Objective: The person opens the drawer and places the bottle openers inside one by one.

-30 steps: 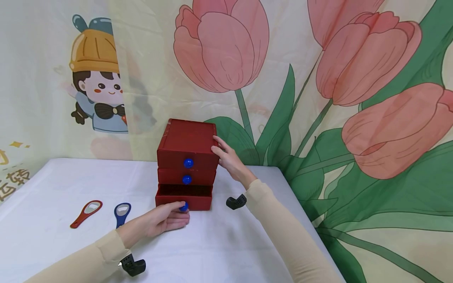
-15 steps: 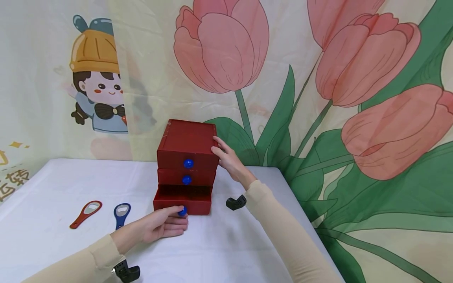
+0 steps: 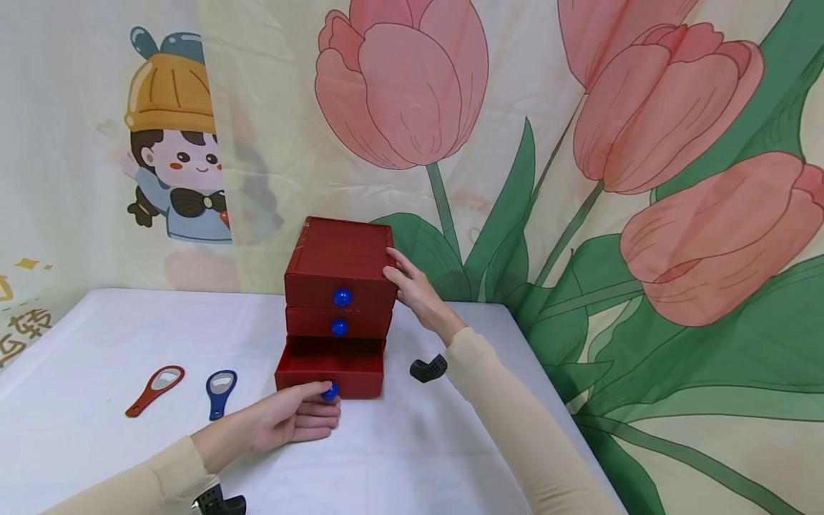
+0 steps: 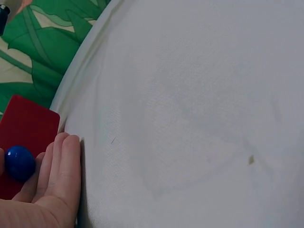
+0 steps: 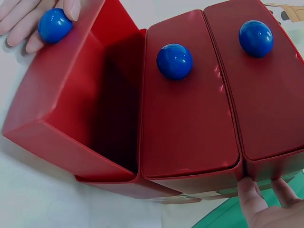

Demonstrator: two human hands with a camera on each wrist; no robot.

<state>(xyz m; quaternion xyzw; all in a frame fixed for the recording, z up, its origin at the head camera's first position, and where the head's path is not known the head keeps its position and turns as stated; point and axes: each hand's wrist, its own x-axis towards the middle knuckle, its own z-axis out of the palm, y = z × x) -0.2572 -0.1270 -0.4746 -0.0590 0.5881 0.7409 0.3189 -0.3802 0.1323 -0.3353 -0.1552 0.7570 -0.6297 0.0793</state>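
A red chest of drawers (image 3: 347, 247) with blue ball knobs stands on the white table. Its bottom drawer (image 3: 360, 383) is pulled out, and the inside that shows in the right wrist view is bare. My left hand (image 3: 290, 415) pinches that drawer's blue knob (image 5: 54, 25) between thumb and forefinger, the other fingers stretched out below it. On the chest's right side rests my right hand (image 3: 421, 293), its fingertips at the top edge. The middle drawer (image 5: 190, 95) and top drawer (image 5: 266, 80) are closed.
Left of the chest lie a red bottle opener (image 3: 154, 391) and a blue bottle opener (image 3: 221, 393), near my left forearm. Behind the white-covered table (image 3: 450, 443) hangs a cloth printed with tulips (image 3: 405, 93).
The bottom drawer has slid farther out toward me, with my left hand moving along on its knob. My right hand has stayed at the chest's side.
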